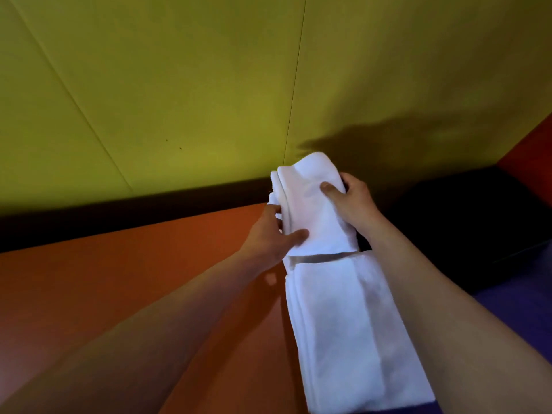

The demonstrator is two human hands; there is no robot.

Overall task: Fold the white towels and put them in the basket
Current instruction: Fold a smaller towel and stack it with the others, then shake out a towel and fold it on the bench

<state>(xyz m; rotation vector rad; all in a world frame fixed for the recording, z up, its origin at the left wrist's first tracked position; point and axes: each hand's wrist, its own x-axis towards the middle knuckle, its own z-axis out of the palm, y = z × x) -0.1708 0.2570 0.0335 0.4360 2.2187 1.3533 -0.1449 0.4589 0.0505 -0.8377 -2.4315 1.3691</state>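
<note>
A white towel (334,309), folded into a long narrow strip, hangs from both my hands in the middle of the view. Its top end is doubled over toward me. My left hand (270,234) grips the left edge of that doubled part, thumb on the front. My right hand (351,198) holds the right edge higher up, thumb pressed on the front face and fingers behind. The lower length of the towel runs down to the bottom edge of the frame. No basket is in view.
A yellow-green panelled wall (179,85) fills the upper half, with a dark skirting strip (134,213) at its foot. An orange floor (119,279) lies to the left. A dark block (478,210) and a purple surface (513,300) sit at right.
</note>
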